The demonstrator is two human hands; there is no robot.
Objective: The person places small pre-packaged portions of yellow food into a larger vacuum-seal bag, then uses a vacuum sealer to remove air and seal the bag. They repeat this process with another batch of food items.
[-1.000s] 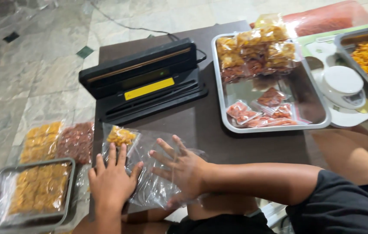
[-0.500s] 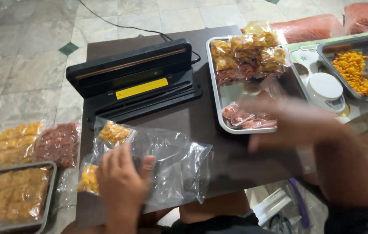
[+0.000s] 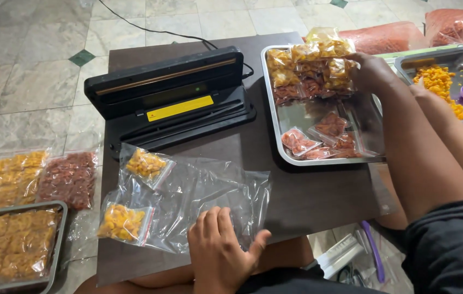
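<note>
At tray's 12 o'clock, we close right hand (image 3: 370, 71) fingers on one yellow snack packet (image 3: 340, 68); left hand (image 3: 221, 251), fingers together, pins clear bags (image 3: 209, 196).

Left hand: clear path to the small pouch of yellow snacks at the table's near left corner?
Probably yes. The left hand lies flat on the clear bags, and the yellow pouch sits just to its left on the same plastic, with nothing between them.

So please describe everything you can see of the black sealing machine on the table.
The black sealing machine is a long, low box that looks like plastic, with its lid raised at the back. A copper-coloured strip runs along the lid and a yellow label sits on the front. It lies slightly askew on the dark table; a black cable leaves its right end. Neither hand touches it.
</note>
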